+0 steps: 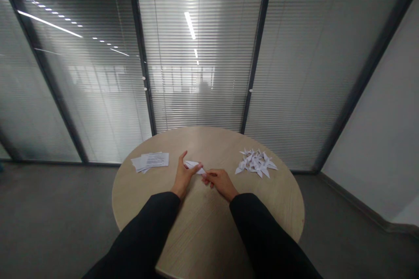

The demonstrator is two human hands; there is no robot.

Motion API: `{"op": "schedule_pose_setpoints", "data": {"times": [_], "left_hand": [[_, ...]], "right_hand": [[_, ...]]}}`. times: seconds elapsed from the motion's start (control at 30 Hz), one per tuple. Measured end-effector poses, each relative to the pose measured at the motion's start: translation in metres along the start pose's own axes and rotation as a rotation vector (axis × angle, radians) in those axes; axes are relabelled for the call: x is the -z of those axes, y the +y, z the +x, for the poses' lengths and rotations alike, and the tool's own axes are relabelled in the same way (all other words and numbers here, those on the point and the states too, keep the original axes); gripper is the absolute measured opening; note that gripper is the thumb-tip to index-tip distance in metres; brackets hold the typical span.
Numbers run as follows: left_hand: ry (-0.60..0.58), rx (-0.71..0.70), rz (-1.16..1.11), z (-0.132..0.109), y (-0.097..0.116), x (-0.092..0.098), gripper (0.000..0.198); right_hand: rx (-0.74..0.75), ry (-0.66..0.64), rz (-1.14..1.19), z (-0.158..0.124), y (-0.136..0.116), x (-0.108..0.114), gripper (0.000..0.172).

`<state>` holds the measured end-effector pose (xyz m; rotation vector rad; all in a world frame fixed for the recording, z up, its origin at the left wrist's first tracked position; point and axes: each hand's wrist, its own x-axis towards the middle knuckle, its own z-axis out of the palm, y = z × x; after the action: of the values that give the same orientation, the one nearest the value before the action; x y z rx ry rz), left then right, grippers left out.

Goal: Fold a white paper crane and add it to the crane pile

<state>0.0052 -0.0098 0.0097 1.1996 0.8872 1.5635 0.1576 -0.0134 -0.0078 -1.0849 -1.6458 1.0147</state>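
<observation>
A small folded white paper piece lies at the middle of the round wooden table. My left hand rests on its left side, thumb raised and fingers pinching the paper's near edge. My right hand is closed, its fingertips pinching the paper's right tip. Both forearms wear black sleeves.
A small stack of printed paper sheets lies on the table to the left. A heap of several finished folded white paper figures sits to the right. Glass walls with blinds stand behind the table; grey floor surrounds it.
</observation>
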Motion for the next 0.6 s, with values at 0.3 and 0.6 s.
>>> {"op": "schedule_pose_setpoints", "data": {"times": [0.3, 0.6], "left_hand": [[0.068, -0.064, 0.144, -0.002, 0.004, -0.002, 0.096], [0.107, -0.037, 0.078, -0.003, 0.005, -0.003, 0.079]], "right_hand": [[-0.053, -0.043, 0.066, 0.0, -0.005, 0.0, 0.025], [-0.094, -0.056, 0.141, 0.0, -0.01, 0.0, 0.018]]}}
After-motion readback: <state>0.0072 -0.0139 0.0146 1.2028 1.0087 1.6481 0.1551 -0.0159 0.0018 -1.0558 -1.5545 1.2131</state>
